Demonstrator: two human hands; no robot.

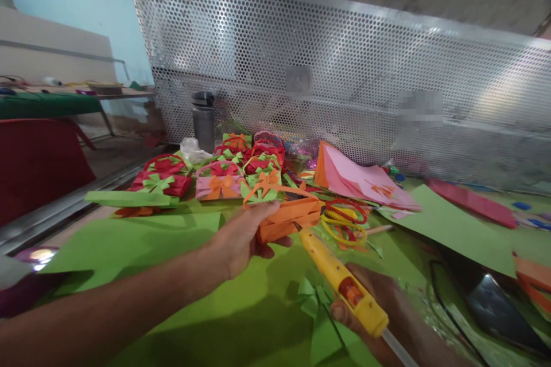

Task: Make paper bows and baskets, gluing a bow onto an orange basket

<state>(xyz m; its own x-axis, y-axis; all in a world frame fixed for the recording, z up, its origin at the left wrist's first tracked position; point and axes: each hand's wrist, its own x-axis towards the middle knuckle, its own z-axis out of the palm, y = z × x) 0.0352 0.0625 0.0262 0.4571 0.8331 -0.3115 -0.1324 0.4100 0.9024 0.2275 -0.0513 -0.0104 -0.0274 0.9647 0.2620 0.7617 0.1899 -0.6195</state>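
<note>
An orange folded paper piece (288, 218) is held in the left hand (241, 238), just above the worktop (75, 223) and near the middle of the view. The fingers of that hand are closed narrowly around its near end, with the thumb laid along the top. A yellow glue gun (340, 281) is gripped in the right hand (379, 304), whose fingers are wrapped tight around the body. The gun is tilted up and away, and its nozzle is set against the near edge of the orange piece. A clear glue stick is seen jutting from the rear of the gun. Much of the worktop is covered by a green paper sheet (142, 241). Beyond the hands, a pile of small paper baskets (215, 175) in red, pink, green and orange is gathered. Pink sheets (361, 180) are stacked to the right of the pile. A grey bottle (204, 120) is stood upright behind it, before a perforated metal panel (344, 57)
</note>
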